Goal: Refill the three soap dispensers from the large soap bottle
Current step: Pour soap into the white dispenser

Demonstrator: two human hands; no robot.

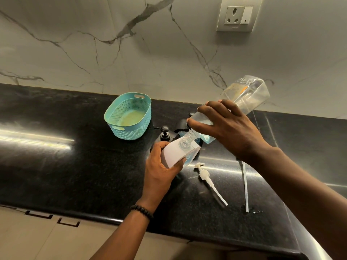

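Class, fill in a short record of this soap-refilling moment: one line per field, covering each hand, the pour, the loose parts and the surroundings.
Left hand: grips the white dispenser, tilted, pump off.
Right hand: holds the large clear bottle tipped neck-down.
Pour: bottle neck at the dispenser's opening; liquid flow not clearly visible.
Loose parts: white pump and a long dip tube lying on the black countertop.
Other dispenser: black pump top behind the left hand.
Surroundings: teal basket, wall socket.

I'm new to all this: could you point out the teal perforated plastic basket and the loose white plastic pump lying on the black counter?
teal perforated plastic basket [144,102], head view, far rim.
white plastic pump [204,175], head view, collar.
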